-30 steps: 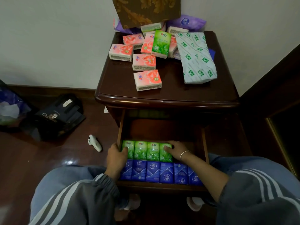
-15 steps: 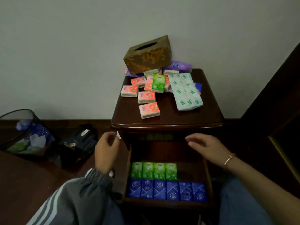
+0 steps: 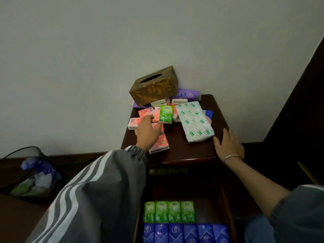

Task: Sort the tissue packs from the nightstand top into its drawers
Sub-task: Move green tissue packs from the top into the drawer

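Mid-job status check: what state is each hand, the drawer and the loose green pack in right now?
Wooden nightstand drawer: open, green and blue packs inside.
Loose green tissue pack: propped on pink packs.
Left hand: open, beside that green pack.
Right hand: open, flat on nightstand top.

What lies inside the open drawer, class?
Four green tissue packs stand in a row, with six blue packs in a row nearer the person. The drawer floor right of the green ones is bare. Anything beneath the packs is covered.

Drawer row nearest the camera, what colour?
Blue packs; head view shows them best.
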A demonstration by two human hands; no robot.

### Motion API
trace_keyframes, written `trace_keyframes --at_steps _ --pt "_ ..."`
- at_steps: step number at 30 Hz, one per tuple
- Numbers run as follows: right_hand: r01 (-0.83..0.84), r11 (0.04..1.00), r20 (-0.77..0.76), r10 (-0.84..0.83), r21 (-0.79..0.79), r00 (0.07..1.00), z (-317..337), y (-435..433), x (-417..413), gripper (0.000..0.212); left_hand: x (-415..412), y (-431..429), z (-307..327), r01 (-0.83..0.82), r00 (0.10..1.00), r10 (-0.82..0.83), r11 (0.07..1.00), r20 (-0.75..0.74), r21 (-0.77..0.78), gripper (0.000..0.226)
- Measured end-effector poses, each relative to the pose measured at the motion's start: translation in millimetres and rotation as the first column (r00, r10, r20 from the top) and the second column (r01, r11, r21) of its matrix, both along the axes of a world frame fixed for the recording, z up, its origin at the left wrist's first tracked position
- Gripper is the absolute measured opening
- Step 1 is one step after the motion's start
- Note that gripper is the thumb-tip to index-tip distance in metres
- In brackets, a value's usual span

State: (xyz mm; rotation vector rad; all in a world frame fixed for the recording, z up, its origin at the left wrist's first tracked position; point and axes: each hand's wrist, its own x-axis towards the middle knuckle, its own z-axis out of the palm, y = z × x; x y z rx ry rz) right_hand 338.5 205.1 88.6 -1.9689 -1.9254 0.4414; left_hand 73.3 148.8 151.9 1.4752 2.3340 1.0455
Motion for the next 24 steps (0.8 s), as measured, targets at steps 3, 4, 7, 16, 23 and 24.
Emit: trace_keyframes --at_steps 3,4,7,16,23,24 --pt "0.038 0.997 0.027 -0.04 0.073 0.999 -6.9 -2.1 -2.8 0.063 -1.2 29.9 -2.4 -0.038 0.999 0.038 0.999 0.01 -0.023 0.052" --pt "0.048 0.995 0.023 -0.05 0.084 0.998 -8.2 -2.9 -2.6 0.063 0.1 39.6 -3.0 -0.053 0.998 0.054 0.998 0.029 -0.04 0.055" --pt "0.07 0.99 0.029 -0.074 0.122 0.997 -11.8 -4.5 -3.6 0.06 6.0 64.6 -5.9 -0.112 0.99 0.12 0.989 0.074 -0.101 0.065" --pt "0.1 0.984 0.041 -0.107 0.148 0.993 -13.4 -4.6 -4.4 0.057 0.4 94.0 -5.0 -0.013 0.899 -0.003 0.999 0.437 0.034 0.031" --pt "0.167 0.89 -0.268 -0.052 0.425 0.962 13.4 -15.4 -9.4 0.041 -50.3 29.7 0.3 -0.231 0.75 -0.052 0.913 0.659 0.335 0.022" --pt "0.134 0.863 -0.283 0.01 0.486 0.959 27.2 -13.6 -18.5 0.042 -59.8 19.1 -5.4 -0.289 0.75 -0.003 0.898 0.661 0.331 0.022"
